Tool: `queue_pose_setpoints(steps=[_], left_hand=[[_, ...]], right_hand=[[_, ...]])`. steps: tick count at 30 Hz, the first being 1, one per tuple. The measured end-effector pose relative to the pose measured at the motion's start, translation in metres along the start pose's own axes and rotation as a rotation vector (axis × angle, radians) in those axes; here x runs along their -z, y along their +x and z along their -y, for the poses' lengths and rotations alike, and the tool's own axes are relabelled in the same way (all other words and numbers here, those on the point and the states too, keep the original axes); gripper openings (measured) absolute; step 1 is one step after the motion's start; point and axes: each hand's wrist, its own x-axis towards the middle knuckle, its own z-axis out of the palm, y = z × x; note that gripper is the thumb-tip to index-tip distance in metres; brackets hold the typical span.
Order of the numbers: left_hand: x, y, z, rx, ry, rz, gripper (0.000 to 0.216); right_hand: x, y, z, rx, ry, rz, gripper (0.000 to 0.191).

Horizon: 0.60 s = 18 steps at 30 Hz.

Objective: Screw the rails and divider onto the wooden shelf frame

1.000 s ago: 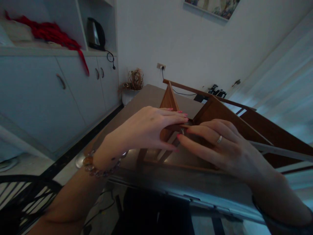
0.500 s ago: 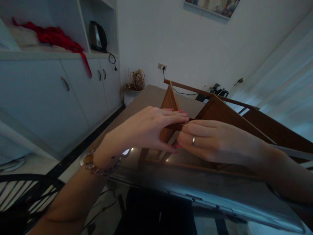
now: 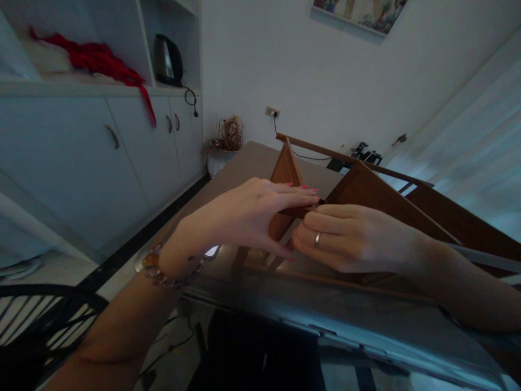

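A brown wooden rack [image 3: 368, 187] with slanted panels lies on the table before me. My left hand [image 3: 256, 214], with a bead bracelet at the wrist, reaches across it from the left. Its fingers stretch along a wooden crossbar [image 3: 299, 212], and its thumb stands apart lower down. From the right comes my right hand [image 3: 350, 236], a ring on one finger. Its fingers are curled and pinched together at the bar's end, close to the left fingertips. What they pinch is hidden behind the fingers.
The grey table [image 3: 252, 163] has a shiny covering along its front edge. A lit phone [image 3: 211, 251] lies partly behind my left wrist. White cabinets [image 3: 138, 141] with a kettle [image 3: 168, 61] and red cloth [image 3: 93, 60] stand left. A black chair [image 3: 49, 304] is at lower left.
The whole view has shifted slightly. My right fingers have turned and curled a little more at the bar's end; my left hand keeps nearly the same place on the rack.
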Motion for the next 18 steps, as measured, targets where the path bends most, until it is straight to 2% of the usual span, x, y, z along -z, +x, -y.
queue_pose_setpoints(steps=[3, 6, 11, 13, 18], left_hand=[[0.0, 0.0, -0.001, 0.016, -0.017, -0.004, 0.09], [0.001, -0.001, -0.002, 0.026, -0.036, -0.011, 0.093], [0.001, 0.0, -0.003, 0.035, -0.054, -0.012, 0.085], [0.002, 0.0, -0.003, 0.032, -0.062, -0.007, 0.083], [0.004, 0.002, -0.003, 0.006, -0.106, 0.006, 0.069]], right_hand=[[-0.004, 0.001, -0.001, 0.0, -0.02, -0.044, 0.02], [-0.012, 0.004, 0.0, -0.061, -0.053, -0.137, 0.017], [-0.023, 0.009, 0.011, -0.352, -0.087, -0.269, 0.009], [-0.023, 0.011, 0.016, -0.435, -0.071, -0.273, 0.006], [-0.023, 0.013, 0.022, -0.496, -0.112, -0.25, 0.006]])
